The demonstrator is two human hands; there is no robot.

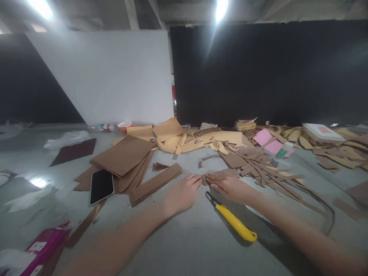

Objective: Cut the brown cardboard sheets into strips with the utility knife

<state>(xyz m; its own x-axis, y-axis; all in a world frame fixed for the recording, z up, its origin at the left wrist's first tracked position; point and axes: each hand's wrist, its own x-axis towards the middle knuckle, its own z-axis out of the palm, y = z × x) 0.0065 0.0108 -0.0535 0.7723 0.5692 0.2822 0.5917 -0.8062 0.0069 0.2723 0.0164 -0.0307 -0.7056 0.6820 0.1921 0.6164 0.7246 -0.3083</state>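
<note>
Both my hands rest on the grey table near its middle, fingertips meeting over a small brown paper piece (203, 178). My left hand (183, 194) is curled, its fingers pinching the piece's left end. My right hand (229, 186) lies flatter, fingers pressed together on the piece's right part. A yellow-handled cutter (233, 222) lies on the table just below my right hand, untouched. A long folded brown strip (155, 183) lies left of my left hand.
A stack of brown sheets (123, 154) with a black phone (101, 186) sits at left. Brown strips and scraps (260, 167), tan cutouts (184, 142), pink paper (268, 141), a white box (320, 132), a red cup (124, 126) and a magenta box (43, 245) lie around.
</note>
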